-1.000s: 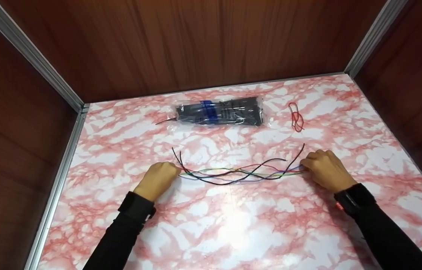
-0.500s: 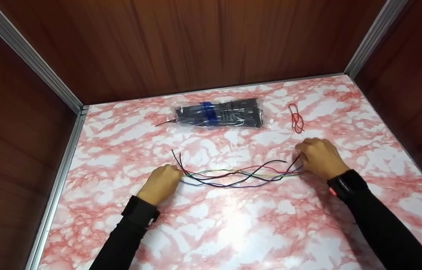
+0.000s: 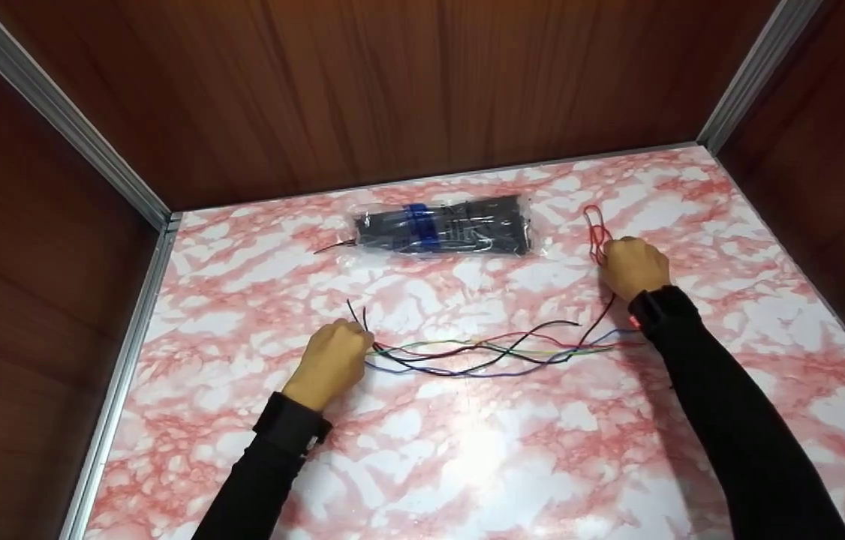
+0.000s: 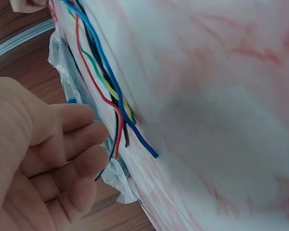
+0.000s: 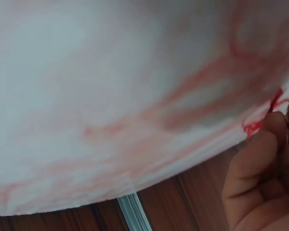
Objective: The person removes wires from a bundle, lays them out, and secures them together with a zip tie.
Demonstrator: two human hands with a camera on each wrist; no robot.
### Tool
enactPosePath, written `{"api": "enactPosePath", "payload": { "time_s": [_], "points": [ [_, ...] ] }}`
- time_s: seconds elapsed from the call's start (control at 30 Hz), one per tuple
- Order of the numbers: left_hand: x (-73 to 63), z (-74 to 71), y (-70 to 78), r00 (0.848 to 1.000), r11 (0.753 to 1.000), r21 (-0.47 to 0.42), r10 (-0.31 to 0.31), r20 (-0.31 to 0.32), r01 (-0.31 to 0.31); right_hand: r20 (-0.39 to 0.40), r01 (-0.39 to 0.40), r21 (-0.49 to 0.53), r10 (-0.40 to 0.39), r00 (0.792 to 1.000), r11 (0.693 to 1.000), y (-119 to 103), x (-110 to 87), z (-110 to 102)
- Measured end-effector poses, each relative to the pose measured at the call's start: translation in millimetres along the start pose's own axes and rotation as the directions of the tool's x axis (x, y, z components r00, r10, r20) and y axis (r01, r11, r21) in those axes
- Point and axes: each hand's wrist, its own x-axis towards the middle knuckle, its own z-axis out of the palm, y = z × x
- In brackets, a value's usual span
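Several thin wires (image 3: 460, 372), black, red, blue, green and yellow, lie in a loose bundle across the table. My left hand (image 3: 331, 356) is at the bundle's left end. In the left wrist view, the fingers (image 4: 89, 161) curl loosely beside the free wire ends, and the blue wire (image 4: 116, 91) runs past them. A folded red wire (image 3: 593, 217) lies at the right. My right hand (image 3: 634, 266) is over its near end, fingertips right at the red strands (image 5: 260, 122) in the right wrist view; I cannot tell whether they pinch it.
A clear plastic bag of black strips (image 3: 460, 225) with a blue band lies at the back of the marbled table (image 3: 422, 457). Brown wood-look panels (image 3: 422, 90) with metal edging (image 3: 122, 172) enclose the back and both sides.
My right hand has left the right end of the wire bundle and moved away from me to the folded red wire. The left hand stays almost in place.
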Motion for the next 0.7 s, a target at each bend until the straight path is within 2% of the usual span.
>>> {"api": "enactPosePath", "payload": {
  "time_s": [0.13, 0.23, 0.33, 0.43, 0.57, 0.7],
  "points": [
    [5.6, -2.0, 4.9, 0.997, 0.996, -0.057, -0.070, -0.018, 0.069, -0.027, -0.041, 0.020, 0.042, 0.999, 0.999, -10.8, -5.6, 5.1],
    [13.1, -2.8, 10.8, 0.996, 0.992, -0.098, -0.083, -0.016, 0.081, -0.048, -0.050, 0.074, 0.054, 0.997, 0.996, -24.7, -15.2, 5.9],
    [23.0, -2.5, 18.7, 0.997, 0.990, -0.118, -0.076, -0.009, 0.074, -0.066, -0.015, 0.100, 0.022, 0.998, 0.995, -40.9, -24.4, 3.1],
    [32.8, -0.6, 26.2, 0.998, 0.989, -0.132, -0.063, -0.006, 0.062, -0.135, 0.053, 0.078, -0.042, 0.990, 0.996, -57.7, -29.7, -1.8],
    [44.7, 4.0, 37.3, 0.999, 0.986, -0.162, -0.040, -0.005, 0.038, -0.261, 0.181, 0.030, -0.167, 0.951, 0.983, -76.5, -37.9, -7.1],
    [57.6, 5.0, 50.6, 0.999, 0.973, -0.228, -0.050, -0.013, 0.046, -0.311, 0.318, 0.010, -0.299, 0.902, 0.948, -98.3, -53.2, -8.4]
  ]
}}
